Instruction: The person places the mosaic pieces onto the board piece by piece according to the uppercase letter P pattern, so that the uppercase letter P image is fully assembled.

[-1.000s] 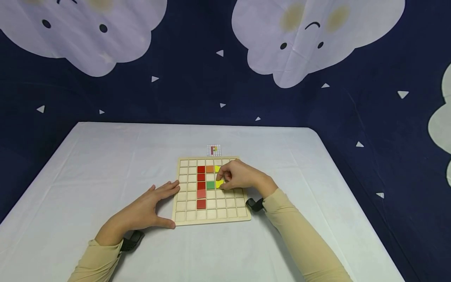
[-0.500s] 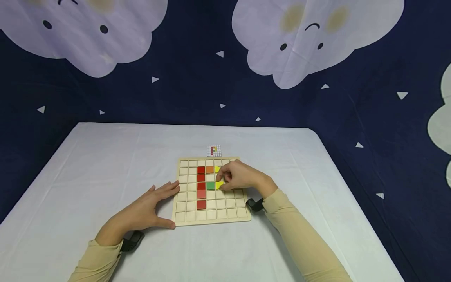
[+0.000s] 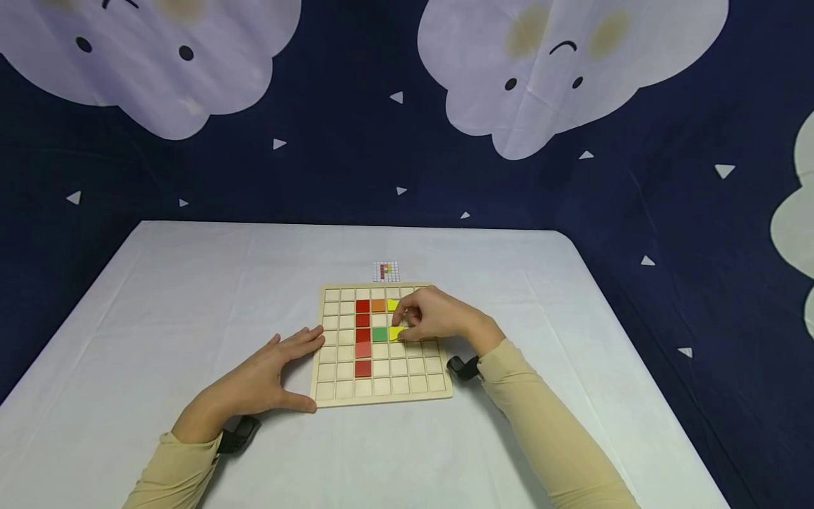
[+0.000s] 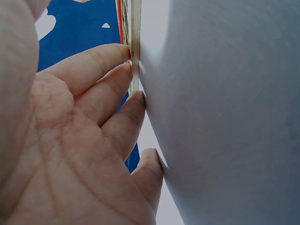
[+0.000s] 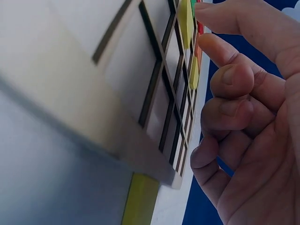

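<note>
A wooden grid board (image 3: 343, 391) lies on the white table. Red tiles (image 3: 362, 320) and a pinkish one (image 3: 363, 350) form a column in it. An orange tile (image 3: 378, 305), a green tile (image 3: 379, 334), an upper yellow tile (image 3: 392, 305) and a lower yellow tile (image 3: 395, 333) sit to their right. My right hand (image 3: 435, 314) has thumb and index finger bent at the edges of the lower yellow tile, partly covering it; its other fingers curl inward. My left hand (image 3: 270, 375) rests on the table, fingers spread, fingertips touching the board's left edge.
Behind the board's far edge lies a small card (image 3: 386, 271) printted with a coloured grid pattern. In the right wrist view a yellow block-like piece (image 5: 140, 199) shows past the board's edge. A dark blue cloth with clouds (image 3: 356, 170) hangs behind the table.
Almost nothing moves. My right hand shifts very slightly to the right at the lower yellow tile; my left hand stays at the board's edge.
</note>
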`<state>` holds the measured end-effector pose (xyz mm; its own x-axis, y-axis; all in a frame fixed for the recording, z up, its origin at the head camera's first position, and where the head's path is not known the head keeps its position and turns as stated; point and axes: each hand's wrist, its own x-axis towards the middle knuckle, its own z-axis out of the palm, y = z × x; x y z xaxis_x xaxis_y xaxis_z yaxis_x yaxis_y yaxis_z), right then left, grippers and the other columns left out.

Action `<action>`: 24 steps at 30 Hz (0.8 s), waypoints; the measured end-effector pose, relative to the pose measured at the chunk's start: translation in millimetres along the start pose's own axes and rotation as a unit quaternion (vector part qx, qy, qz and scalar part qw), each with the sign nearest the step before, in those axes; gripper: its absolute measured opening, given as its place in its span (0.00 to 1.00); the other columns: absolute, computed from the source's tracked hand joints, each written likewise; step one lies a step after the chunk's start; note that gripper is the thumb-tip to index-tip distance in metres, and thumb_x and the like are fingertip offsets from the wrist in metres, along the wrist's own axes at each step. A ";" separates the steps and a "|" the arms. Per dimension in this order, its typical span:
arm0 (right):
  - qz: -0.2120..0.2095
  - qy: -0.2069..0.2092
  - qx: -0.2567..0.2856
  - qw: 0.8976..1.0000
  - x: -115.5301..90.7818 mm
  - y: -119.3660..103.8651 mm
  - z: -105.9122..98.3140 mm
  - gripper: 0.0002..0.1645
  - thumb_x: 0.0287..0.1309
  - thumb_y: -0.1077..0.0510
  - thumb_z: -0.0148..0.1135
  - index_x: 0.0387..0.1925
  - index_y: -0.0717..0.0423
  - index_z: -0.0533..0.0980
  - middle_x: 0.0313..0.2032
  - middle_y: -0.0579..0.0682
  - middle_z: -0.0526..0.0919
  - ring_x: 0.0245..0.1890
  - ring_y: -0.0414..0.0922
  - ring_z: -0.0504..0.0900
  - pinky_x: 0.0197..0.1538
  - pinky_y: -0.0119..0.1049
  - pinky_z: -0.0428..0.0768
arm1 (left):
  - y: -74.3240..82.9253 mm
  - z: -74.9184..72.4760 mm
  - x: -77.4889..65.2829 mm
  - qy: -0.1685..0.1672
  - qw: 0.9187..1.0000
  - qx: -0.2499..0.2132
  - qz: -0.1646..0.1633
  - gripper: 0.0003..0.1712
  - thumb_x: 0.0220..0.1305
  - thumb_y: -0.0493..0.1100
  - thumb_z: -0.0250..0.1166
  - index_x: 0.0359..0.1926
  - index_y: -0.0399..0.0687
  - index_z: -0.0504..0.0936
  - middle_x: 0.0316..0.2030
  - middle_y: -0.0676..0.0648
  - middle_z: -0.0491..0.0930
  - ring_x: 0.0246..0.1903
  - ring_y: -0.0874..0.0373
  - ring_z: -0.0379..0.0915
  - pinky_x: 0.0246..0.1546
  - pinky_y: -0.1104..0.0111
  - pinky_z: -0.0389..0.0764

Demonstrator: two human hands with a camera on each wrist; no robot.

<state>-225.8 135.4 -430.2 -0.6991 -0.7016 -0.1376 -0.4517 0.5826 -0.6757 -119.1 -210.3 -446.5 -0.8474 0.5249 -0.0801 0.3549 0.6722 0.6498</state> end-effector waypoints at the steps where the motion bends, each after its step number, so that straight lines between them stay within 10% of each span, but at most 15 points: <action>1: 0.002 0.001 0.001 1.000 -0.8 0.6 -1.0 0.08 0.60 0.60 0.77 0.42 0.52 0.87 0.19 0.39 0.72 0.21 0.34 0.67 0.37 0.30 0.72 | 0.0 -0.1 0.0 0.000 1.000 0.000 0.000 0.65 0.44 0.60 0.88 0.80 0.41 0.68 0.84 0.40 0.60 0.83 0.34 0.53 0.79 0.28 0.45; 24: 0.075 0.067 0.025 0.995 -41.6 31.6 -31.4 0.16 0.61 0.57 0.76 0.50 0.51 0.86 0.21 0.42 0.75 0.21 0.38 0.71 0.29 0.30 0.72 | 1.6 -2.8 -0.5 -0.003 1.000 -0.003 -0.002 0.66 0.44 0.61 0.87 0.80 0.41 0.69 0.84 0.40 0.60 0.83 0.34 0.52 0.80 0.28 0.45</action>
<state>-228.3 195.8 -423.1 -0.8252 -0.5461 -0.1443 -0.3117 0.6532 -0.6900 -119.2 -210.9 -443.3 -0.8465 0.5251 -0.0879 0.3484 0.6712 0.6543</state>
